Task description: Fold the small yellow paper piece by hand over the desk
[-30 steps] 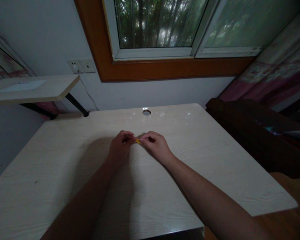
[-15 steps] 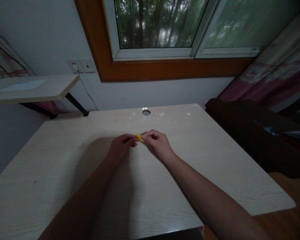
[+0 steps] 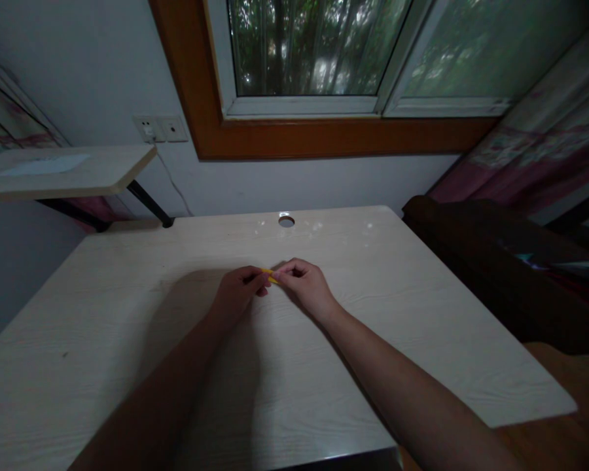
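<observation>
A small yellow piece [image 3: 271,277], too tiny to name, is pinched between the fingertips of both my hands above the middle of a pale wooden desk [image 3: 127,327]. My left hand [image 3: 239,291] is curled, its fingers closed on the piece's left end. My right hand [image 3: 305,285] is curled too, thumb and forefinger closed on the right end. Most of the yellow piece is hidden by my fingers.
A round cable hole [image 3: 286,221] sits at the desk's far edge under a window. A raised side shelf [image 3: 63,171] stands at the left with wall sockets [image 3: 160,129] behind it. Dark furniture [image 3: 495,261] and a curtain border the right side.
The hands have stayed together at mid-desk. The yellow piece showed more half a second ago; now my fingers cover most of it again.
</observation>
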A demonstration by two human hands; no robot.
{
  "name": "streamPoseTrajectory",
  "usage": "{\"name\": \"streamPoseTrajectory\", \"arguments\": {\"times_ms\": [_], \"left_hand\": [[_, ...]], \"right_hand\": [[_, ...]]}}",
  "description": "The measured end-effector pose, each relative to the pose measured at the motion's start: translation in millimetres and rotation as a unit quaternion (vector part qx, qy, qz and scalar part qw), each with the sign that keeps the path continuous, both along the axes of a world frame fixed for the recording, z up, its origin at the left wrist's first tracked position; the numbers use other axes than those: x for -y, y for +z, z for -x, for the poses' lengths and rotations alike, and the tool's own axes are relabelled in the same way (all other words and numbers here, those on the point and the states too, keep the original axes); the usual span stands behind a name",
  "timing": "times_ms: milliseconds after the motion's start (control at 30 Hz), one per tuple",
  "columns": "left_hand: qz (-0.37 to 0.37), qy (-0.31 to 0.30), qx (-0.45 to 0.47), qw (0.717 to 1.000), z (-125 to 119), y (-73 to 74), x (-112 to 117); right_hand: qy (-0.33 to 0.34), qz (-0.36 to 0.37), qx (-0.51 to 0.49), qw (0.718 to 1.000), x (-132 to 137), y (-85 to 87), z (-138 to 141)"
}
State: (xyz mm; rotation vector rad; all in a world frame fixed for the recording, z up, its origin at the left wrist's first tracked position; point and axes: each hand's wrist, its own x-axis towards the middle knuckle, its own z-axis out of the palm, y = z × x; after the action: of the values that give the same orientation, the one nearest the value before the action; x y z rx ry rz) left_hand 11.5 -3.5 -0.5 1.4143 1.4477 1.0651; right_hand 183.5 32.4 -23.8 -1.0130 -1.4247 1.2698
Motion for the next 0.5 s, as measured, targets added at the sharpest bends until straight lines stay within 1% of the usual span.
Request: {"name": "streamPoseTrajectory", "arguments": {"times_ms": [167,333,400,500], "left_hand": [[-0.014,-0.018,-0.008,1.000,2.6,-0.7,-0.4],[-0.021,-0.036,0.024,0.999,6.2,-3.2,-2.7],[-0.028,-0.037,0.039,0.998,7.1,-4.7,-3.8],[-0.041,-0.022,0.047,0.998,7.8,-6.1,-5.2]], "right_hand": [[-0.005,0.002,0.012,1.000,0.0,1.7,1.0],[0.015,0.013,-0.006,1.000,0.9,5.1,1.0],[0.017,0.014,-0.008,1.000,1.6,5.9,0.8],[0.022,0.013,-0.013,1.000,1.6,4.5,0.6]]}}
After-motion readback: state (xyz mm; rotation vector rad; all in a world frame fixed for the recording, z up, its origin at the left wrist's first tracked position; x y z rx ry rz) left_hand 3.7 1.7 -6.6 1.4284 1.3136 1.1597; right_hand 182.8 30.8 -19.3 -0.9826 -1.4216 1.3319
